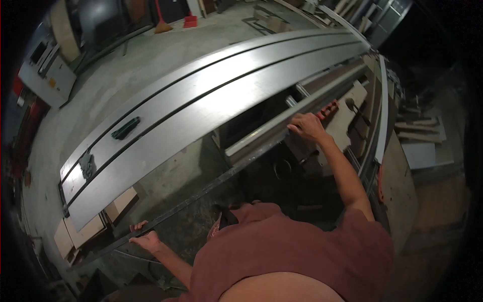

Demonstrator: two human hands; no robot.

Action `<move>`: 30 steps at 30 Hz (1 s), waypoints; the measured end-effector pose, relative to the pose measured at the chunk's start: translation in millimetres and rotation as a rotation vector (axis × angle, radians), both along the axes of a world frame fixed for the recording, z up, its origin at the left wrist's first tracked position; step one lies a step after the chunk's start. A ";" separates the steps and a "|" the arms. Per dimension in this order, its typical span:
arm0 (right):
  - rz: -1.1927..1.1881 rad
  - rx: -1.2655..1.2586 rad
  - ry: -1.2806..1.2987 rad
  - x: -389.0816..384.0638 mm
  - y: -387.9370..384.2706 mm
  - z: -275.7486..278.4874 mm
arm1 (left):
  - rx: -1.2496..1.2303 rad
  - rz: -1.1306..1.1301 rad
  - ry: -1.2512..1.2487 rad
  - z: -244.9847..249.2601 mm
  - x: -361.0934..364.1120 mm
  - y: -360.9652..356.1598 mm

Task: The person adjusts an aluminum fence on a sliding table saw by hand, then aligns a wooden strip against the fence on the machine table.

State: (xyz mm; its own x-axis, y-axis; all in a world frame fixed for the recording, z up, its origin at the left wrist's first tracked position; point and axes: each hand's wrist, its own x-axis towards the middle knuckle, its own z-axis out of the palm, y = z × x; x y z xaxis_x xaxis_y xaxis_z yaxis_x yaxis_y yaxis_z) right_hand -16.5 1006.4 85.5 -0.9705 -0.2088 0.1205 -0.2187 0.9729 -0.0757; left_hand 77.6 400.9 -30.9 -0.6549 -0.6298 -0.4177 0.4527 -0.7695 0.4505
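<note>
A long dark metal bar runs diagonally in front of me, beside a sliding machine table of bare metal with two dark grooves. My left hand is wrapped around its lower left part, palm on the near side and fingertips showing over the far side. Farther up to the right, my right hand is closed, its fingers curled down over the bar next to a pale metal rail. What lies under those fingers is partly hidden. A red-orange handled part sits just beyond this hand.
On the metal table lie a dark green tool and a crumpled grey rag. Boards stand below its left end. A white cabinet is at far left; a broom and red dustpan are at the back.
</note>
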 end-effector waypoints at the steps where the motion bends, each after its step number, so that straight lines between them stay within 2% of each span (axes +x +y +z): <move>1: -0.016 -0.016 0.008 -0.2 10.4 0.5 | -0.006 -0.028 -0.007 0.7 0.1 9.7; 14: -0.041 0.099 -0.169 -29.0 98.9 8.3 | -0.046 0.048 -0.029 3.2 -8.7 103.6; 16: -0.048 0.131 -0.196 -31.1 114.4 11.0 | -0.026 -0.003 0.027 -9.9 -14.1 115.3; 18: -0.048 0.132 -0.150 -38.4 134.0 1.9 | 0.012 -0.081 0.189 -19.0 -17.4 131.7; 21: -0.046 0.112 -0.121 -49.6 168.2 -7.9 | -0.055 -0.066 0.168 -16.2 -26.1 168.5; 22: -0.077 0.122 -0.150 -51.1 173.3 -3.5 | 0.026 -0.101 0.268 -21.9 -28.4 174.4; 23: -0.104 0.114 -0.181 -52.0 176.1 3.0 | -0.066 -0.058 0.171 -12.6 -31.6 193.5; 26: -0.150 0.034 -0.138 -53.7 198.4 0.4 | -0.017 0.007 0.059 12.9 -37.8 234.3; 27: -0.167 0.029 -0.159 -54.9 205.2 0.3 | -0.039 0.025 0.058 28.3 -37.4 248.9; 30: -0.247 0.065 -0.207 -59.1 215.7 4.9 | -0.056 0.023 0.052 32.5 -37.2 267.0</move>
